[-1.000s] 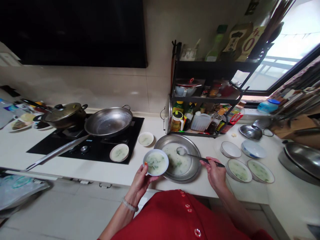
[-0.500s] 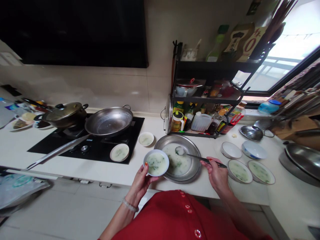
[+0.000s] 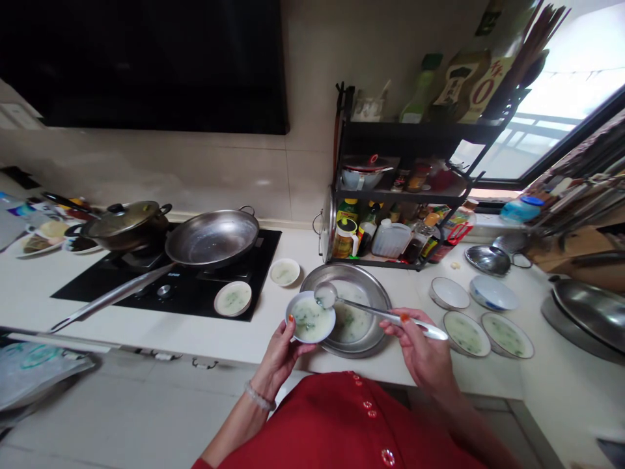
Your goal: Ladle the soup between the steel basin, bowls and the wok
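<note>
My left hand (image 3: 282, 352) grips a white bowl (image 3: 309, 319) of pale soup with green bits, thumb on its rim. The bowl is held over the left edge of a wide steel basin (image 3: 383, 326), which has more of the same soup in it. My right hand (image 3: 422, 345) is closed round the handle of a metal ladle (image 3: 361, 306). The ladle's head tilts at the bowl's upper right rim. Two filled bowls, one on the counter (image 3: 284, 272) and one at the hob's corner (image 3: 233, 299), are left of the basin.
To the right are two filled bowls (image 3: 466, 333) and two without soup (image 3: 449, 294). A steel wok (image 3: 215, 238) and a lidded pot (image 3: 124, 225) sit on the black hob (image 3: 88, 286). Behind the basin stands a black rack (image 3: 390, 192) of bottles and jars.
The ladle has risen out of the basin and moved left to the bowl's rim, its head tipping. The bowl has shifted slightly right, toward the basin.
</note>
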{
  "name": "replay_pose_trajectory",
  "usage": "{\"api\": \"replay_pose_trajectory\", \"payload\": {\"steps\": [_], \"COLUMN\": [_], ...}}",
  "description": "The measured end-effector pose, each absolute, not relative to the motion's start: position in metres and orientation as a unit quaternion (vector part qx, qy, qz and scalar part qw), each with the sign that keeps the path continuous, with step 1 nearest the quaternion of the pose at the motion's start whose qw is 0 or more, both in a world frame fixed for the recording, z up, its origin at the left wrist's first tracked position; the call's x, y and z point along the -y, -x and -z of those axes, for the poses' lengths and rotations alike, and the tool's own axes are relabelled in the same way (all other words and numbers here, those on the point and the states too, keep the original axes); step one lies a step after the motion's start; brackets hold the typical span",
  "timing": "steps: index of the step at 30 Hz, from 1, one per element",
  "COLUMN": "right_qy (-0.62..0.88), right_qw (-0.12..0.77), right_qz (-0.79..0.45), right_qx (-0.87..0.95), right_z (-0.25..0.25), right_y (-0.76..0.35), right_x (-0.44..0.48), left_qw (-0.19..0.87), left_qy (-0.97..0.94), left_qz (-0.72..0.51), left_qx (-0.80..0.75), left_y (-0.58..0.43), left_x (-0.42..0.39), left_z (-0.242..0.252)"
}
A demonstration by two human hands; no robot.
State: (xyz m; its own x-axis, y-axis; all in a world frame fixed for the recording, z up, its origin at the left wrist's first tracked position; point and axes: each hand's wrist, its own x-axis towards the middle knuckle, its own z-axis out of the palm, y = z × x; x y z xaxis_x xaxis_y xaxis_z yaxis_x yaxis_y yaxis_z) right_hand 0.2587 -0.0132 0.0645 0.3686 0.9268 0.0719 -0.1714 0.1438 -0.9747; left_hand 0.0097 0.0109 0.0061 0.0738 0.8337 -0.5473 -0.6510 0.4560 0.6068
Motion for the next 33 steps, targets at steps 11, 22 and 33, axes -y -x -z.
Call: {"api": "replay_pose_trajectory", "payload": {"steps": [11, 22, 33], "right_qy": [0.458, 0.547, 0.624], "right_qw": [0.557, 0.701, 0.596], "right_qz": [-0.368, -0.363, -0.323], "right_qx": [0.587, 0.280, 0.389], "right_z": [-0.060, -0.020, 0.036], "right_y": [-0.251, -0.282, -0.286], "right_x": [0.039, -0.012, -0.032], "left_qw": [0.724, 0.725, 0.713], "left_qy": [-0.094, -0.099, -0.088], "left_qz": [-0.525, -0.515, -0.526], "left_qx": [-0.436, -0.448, -0.455], "left_y": [-0.008, -0.003, 0.003], "left_x": [-0.012, -0.014, -0.015], "left_z": [-0.005, -0.003, -0.003]}}
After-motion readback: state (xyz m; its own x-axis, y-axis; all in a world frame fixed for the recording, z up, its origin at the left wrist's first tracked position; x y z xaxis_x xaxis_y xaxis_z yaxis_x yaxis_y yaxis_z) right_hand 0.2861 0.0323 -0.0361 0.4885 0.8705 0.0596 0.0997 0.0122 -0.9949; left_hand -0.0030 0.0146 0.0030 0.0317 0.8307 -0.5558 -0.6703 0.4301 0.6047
